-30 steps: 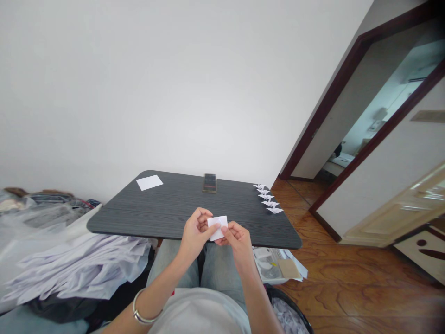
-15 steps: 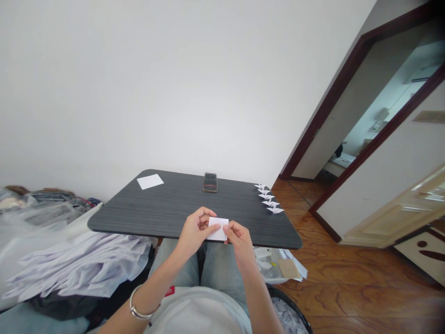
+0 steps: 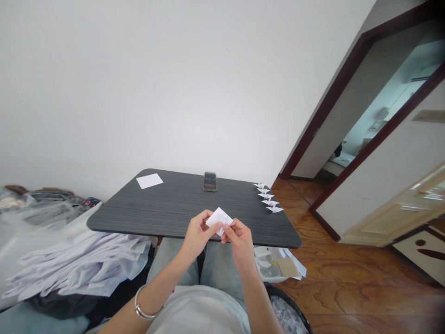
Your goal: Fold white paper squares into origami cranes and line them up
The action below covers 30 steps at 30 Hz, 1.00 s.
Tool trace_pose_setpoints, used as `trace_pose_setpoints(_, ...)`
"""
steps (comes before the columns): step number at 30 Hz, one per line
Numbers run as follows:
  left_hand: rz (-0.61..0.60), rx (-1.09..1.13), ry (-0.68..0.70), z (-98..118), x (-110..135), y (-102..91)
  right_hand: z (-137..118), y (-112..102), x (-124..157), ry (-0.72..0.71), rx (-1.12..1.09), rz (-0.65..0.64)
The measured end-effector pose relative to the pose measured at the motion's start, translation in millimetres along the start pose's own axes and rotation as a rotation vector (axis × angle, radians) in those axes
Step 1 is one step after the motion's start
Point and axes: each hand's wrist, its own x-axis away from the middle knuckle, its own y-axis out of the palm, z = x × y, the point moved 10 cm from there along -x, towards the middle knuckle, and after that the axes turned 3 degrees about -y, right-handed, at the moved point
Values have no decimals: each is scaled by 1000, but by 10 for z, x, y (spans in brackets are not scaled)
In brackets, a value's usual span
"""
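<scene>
A small folded white paper is held up over the near edge of the dark table. My left hand pinches its left side, thumb and fingers closed on it. My right hand grips its lower right corner from below. The paper sits tilted, one corner pointing up. A silver bracelet is on my left wrist.
A phone stands at the table's far edge. A flat white sheet lies at the far left corner. Several folded paper cranes line the right edge. White cloth is heaped on the left, and a bin stands below right.
The paper has been turned from lying square to a tilted, diamond-like position and lifted slightly. Both hands kept their hold and shifted a little.
</scene>
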Motion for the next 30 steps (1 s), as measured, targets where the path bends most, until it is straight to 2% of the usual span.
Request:
trace_pose_setpoints(11, -162, -53, -95, -132, -26, 68, -10, -85, -66, -4, 36, -36)
trace_pose_setpoints(15, -156, -31, -98, -157, -30, 74, -25, -122, -61, -14, 45, -8)
trace_pose_setpoints(26, -113, 144, -274, -323, 54, 97, -42, -213, -39, -67, 28, 87)
trace_pose_setpoints(30, -78, 156, -280, -331, 58, 82, -50, -228, -32, -67, 57, 107)
